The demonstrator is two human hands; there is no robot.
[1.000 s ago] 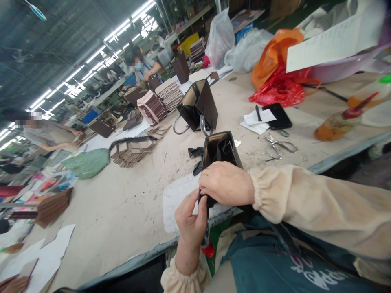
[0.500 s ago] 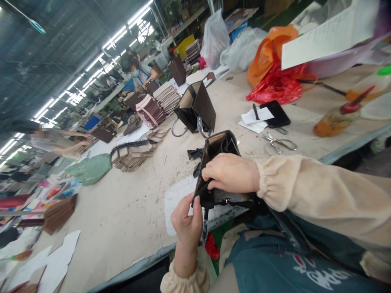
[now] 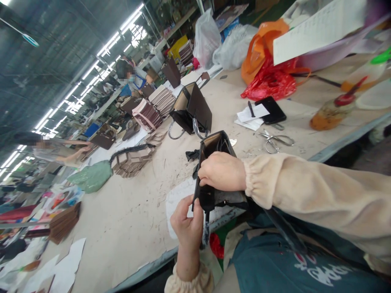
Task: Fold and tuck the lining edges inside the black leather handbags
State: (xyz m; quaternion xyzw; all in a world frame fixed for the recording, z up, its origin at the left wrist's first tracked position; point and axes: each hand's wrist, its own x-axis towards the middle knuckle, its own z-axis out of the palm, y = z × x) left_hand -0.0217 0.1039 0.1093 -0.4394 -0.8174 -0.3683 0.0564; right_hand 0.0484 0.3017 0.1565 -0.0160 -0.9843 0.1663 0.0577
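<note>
A dark handbag (image 3: 224, 142) with a tan lining stands with its mouth open at the table's near edge. My left hand (image 3: 187, 221) pinches the near corner of its rim between thumb and fingers. Over the bag's mouth lies my right hand (image 3: 222, 171), its fingers curled against the inside of the left wall by the rim; the fingertips are partly hidden. A plastic-wrapped handle (image 3: 205, 230) hangs beside my left hand. Just beyond stands a second dark handbag (image 3: 198, 106), its wrapped handles resting on the table.
Scissors (image 3: 276, 140), a black phone-like slab (image 3: 273, 110) and paper slips lie to the right, near a glue bottle (image 3: 331, 112). Red plastic (image 3: 269, 83) is behind them. Brown pieces (image 3: 132, 160) and a green bag (image 3: 91, 177) lie left. Two people work farther off.
My right hand has moved slightly left and its fingers have curled in more against the bag's wall. My left hand keeps its pinch on the corner. The view has shifted slightly.
</note>
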